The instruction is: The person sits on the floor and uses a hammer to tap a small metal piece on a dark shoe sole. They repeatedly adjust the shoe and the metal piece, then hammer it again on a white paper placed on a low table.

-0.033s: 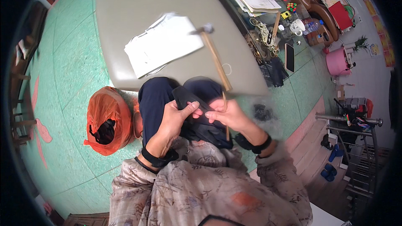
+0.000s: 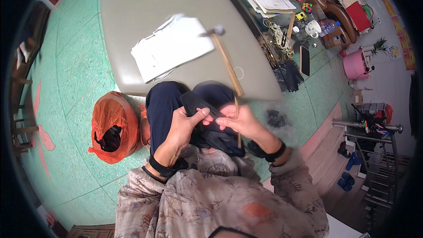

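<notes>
Over my lap, a flat dark strip runs between my two hands; whether it is cloth or rubber I cannot tell. My left hand pinches it between thumb and fingers. The thumb and fingertips of my right hand close on its nearer end. A thin wooden stick passes through that same right hand, tip upward. More black material lies across my thighs below. Just beyond my knees, a hammer with a wooden handle rests on a padded grey surface, beside a stack of white paper.
To my left stands an orange plastic bag with black pieces inside. A thin pale loop lies by the hammer handle. On the right, a glass table holds a phone, a white mug and tangled cord. A metal railing borders wooden steps.
</notes>
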`<state>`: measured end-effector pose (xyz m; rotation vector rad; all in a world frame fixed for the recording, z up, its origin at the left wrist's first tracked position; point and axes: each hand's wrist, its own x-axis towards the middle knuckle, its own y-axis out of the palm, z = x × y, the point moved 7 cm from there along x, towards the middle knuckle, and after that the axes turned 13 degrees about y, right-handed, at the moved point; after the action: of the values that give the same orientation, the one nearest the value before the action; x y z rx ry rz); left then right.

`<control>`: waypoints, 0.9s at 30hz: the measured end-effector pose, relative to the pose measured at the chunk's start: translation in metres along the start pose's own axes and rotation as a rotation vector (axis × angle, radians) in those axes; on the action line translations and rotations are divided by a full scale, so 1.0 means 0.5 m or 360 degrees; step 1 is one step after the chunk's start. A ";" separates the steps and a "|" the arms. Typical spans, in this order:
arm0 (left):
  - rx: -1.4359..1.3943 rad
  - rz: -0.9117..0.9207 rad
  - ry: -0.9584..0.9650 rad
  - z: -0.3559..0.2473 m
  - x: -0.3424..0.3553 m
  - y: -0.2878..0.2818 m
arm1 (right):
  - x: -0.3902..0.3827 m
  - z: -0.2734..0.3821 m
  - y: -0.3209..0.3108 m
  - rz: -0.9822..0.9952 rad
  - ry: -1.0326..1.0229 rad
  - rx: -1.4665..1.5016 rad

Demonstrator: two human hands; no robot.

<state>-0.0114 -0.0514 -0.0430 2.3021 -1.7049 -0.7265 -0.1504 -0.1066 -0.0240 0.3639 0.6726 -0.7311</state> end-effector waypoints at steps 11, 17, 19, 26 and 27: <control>0.0025 0.0033 0.0117 -0.011 0.008 0.004 | 0.005 0.020 -0.006 0.0045 -0.0120 -0.0197; -0.0327 0.0033 0.0033 0.011 0.004 0.009 | 0.014 0.011 0.006 0.0180 0.0033 -0.0285; -0.0231 0.0010 0.0104 0.018 0.001 0.009 | 0.021 0.005 0.017 0.0036 -0.0096 -0.0312; 0.0012 -0.0204 0.0357 -0.045 0.016 -0.005 | -0.009 0.035 0.038 -0.0153 -0.0227 -0.0542; 0.0074 -0.0228 0.0386 -0.056 0.015 -0.002 | -0.017 0.039 0.038 -0.0155 -0.0262 -0.0555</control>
<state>0.0046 -0.0617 -0.0213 2.4473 -1.4784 -0.4135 -0.1331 -0.0992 -0.0025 -0.0483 0.6504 -0.7117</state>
